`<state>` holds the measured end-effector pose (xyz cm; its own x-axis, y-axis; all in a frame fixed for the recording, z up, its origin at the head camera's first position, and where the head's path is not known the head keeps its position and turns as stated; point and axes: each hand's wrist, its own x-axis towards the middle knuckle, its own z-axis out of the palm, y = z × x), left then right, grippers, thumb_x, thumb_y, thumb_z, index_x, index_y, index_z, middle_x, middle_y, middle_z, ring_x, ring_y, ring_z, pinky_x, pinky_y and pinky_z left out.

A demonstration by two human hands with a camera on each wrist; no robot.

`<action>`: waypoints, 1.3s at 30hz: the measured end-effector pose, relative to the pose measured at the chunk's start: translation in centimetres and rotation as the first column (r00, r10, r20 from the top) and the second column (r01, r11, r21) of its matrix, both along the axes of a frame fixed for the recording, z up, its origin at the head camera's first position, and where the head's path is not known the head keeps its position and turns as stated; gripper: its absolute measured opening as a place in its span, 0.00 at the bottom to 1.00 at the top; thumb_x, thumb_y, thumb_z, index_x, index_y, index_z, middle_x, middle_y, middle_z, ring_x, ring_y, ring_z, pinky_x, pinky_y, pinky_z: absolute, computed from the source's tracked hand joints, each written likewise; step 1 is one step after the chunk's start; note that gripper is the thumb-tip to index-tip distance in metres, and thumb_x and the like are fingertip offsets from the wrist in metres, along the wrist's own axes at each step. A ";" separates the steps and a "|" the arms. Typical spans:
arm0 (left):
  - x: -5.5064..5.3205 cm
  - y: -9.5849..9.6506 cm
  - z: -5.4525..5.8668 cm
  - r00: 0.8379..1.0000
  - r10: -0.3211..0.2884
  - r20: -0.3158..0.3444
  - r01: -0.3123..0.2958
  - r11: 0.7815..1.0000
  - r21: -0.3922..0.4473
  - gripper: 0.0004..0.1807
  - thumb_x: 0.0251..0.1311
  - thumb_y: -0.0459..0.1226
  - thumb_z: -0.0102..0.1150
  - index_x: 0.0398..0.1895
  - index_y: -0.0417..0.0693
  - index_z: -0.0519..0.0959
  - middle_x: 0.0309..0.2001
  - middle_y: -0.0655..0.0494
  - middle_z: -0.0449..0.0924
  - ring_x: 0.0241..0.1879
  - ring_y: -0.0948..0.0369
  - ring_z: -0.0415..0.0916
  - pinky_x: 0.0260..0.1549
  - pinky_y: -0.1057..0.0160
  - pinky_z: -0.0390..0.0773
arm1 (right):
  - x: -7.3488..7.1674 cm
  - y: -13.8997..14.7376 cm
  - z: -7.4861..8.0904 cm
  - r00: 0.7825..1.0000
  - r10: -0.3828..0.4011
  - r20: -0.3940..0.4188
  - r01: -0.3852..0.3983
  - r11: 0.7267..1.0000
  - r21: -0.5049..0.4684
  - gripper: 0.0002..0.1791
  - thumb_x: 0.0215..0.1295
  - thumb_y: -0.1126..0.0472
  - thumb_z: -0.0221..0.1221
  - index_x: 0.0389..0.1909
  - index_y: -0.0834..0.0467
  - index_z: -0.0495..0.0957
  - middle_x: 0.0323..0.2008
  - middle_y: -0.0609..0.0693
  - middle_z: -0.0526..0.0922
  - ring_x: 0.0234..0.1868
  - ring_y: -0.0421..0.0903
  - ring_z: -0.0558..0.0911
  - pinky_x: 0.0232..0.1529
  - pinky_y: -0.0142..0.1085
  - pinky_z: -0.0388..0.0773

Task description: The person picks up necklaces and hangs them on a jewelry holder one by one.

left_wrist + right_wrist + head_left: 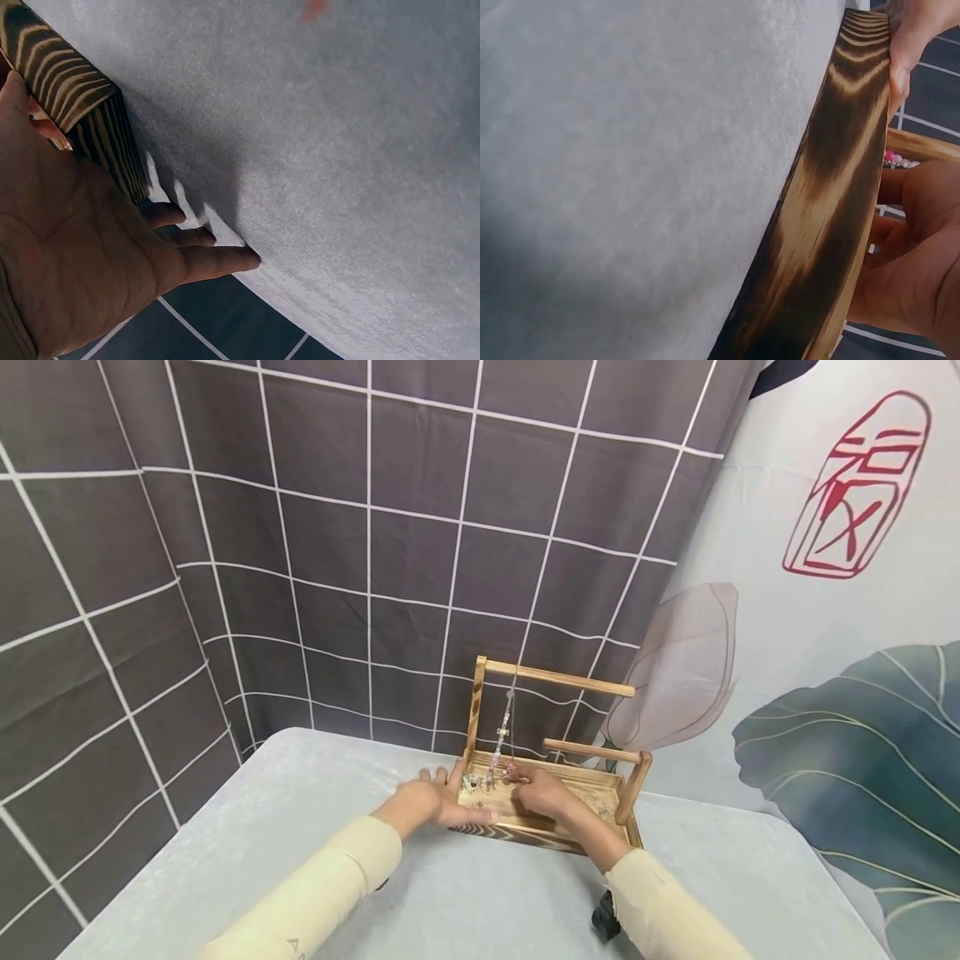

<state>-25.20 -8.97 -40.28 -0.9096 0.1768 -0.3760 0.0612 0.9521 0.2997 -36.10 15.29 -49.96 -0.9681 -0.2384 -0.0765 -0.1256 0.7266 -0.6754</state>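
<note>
A wooden jewelry stand [480,832] with a tray base and two crossbars stands on the cloth-covered table. From its upper bar hangs a beaded chain [502,732] with clear and pink beads, its lower part reaching into the tray. My left hand [431,802] rests against the tray's left end, thumb over the front rim and other fingers extended; in the left wrist view these fingers [217,259] spread beside the wood. Inside the tray, my right hand [546,792] has bent fingers pinching the chain's lower end, beside pink beads [898,158]. Its fingertips are partly hidden.
More small jewelry [474,783] lies at the tray's left end, and thin pieces [600,806] at its right. A shorter, lower bar [592,750] juts from the right post. Behind the table [300,827] hangs a dark grid-patterned curtain [405,560]. A black object [606,917] shows by the right sleeve.
</note>
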 end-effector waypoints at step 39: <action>-0.4 0.1 -0.6 1.000 0.003 0.002 -0.003 1.000 0.013 0.71 0.66 0.84 0.50 0.96 0.55 0.34 0.94 0.38 0.46 0.93 0.33 0.42 0.85 0.19 0.51 | 6.1 1.5 8.3 0.999 0.009 -0.039 -0.006 0.997 0.075 0.21 0.61 0.72 0.53 0.48 0.66 0.91 0.56 0.63 0.92 0.51 0.53 0.86 0.58 0.48 0.87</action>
<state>-25.59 -8.86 -40.91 -0.9095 0.1787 -0.3754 0.0573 0.9482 0.3124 -29.96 16.83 -41.70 -0.9689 -0.2410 -0.0565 -0.1568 0.7741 -0.6133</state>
